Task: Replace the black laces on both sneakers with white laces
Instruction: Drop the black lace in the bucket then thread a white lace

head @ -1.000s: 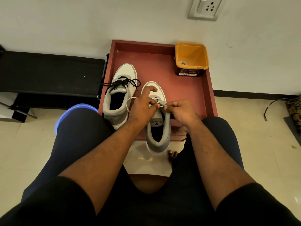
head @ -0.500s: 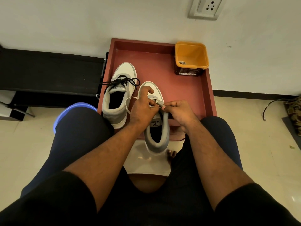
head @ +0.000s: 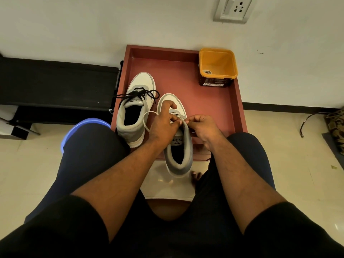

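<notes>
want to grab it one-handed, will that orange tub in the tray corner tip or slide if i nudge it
The orange tub looks like thin plastic and nearly empty, so it is probably light and would slide on the red tray. Its square, fairly squat shape probably resists tipping. The tray's walls right beside it should stop it.

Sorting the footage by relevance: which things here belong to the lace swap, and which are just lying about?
Job: left sneaker with black lace; right sneaker; white lace; both hands.
Lying about: orange tub, red tray, wall socket, blue stool.
</notes>
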The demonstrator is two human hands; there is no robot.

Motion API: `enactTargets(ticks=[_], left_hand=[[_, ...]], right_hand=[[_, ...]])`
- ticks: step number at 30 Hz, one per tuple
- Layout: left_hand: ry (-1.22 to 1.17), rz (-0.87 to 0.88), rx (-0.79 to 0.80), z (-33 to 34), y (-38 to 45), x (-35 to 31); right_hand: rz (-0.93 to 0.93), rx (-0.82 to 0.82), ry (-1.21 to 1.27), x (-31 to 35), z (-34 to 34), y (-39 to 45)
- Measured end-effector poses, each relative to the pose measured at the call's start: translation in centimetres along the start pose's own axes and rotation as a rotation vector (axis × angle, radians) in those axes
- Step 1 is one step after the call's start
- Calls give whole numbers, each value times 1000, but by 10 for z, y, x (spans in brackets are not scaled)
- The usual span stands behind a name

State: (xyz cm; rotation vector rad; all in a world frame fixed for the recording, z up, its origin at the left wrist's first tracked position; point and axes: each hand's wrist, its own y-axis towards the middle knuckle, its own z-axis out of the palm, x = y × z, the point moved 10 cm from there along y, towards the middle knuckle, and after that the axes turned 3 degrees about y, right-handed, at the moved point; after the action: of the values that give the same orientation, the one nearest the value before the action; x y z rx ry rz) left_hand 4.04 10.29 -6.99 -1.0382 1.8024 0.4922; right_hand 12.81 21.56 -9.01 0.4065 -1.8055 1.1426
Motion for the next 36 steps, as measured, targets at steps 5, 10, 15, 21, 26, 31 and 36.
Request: enactTargets(ticks=[5,10,15,21,26,31,36], left_hand=[[255,84,81,-1,1,-8],[482,184,94,-2,-2,-19],[515,220,34,-7,-4,-22],[529,207,32,-7,-7,-24],[516,169,32,-9,-6,-23],[566,170,36,-7,-4,-22],[585,184,36,-5,-5,-22]], right_hand=[[-18,-65,47,2,-1,0],[-18,-111,1155,14,-24,-3],[-188,-182,338,36,-60,-8],[-181,77,-631,20,-5,1],[-83,10,567,29,-30,-3],[-14,-245,1031,9,-67,-6],[30,-295,1206,0,-67,-9]])
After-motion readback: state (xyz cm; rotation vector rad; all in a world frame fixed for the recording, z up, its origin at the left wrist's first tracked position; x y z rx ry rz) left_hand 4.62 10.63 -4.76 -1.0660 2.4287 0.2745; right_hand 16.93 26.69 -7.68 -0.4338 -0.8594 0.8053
